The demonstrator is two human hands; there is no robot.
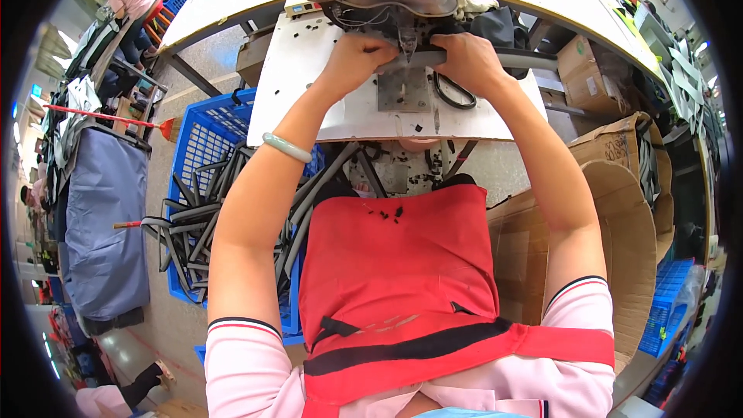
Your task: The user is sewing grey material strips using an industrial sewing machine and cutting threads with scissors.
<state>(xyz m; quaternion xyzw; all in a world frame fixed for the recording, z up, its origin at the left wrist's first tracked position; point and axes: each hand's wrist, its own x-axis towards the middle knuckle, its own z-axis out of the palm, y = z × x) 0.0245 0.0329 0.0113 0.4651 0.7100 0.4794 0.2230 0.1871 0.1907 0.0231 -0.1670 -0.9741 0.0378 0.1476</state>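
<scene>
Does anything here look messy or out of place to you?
Small dark scraps lie scattered over the white sewing table and on the red apron. Grey strips spill unevenly over the blue crate. Both hands hold a grey strip at the machine.

Matt grey strap [422, 58], dull metal plate [402, 91], blue plastic crate [203, 139], red cloth apron [402, 263]

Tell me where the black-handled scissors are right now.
In the head view, the black-handled scissors lie on the white machine table, just under the right hand and right of the square metal plate.
</scene>
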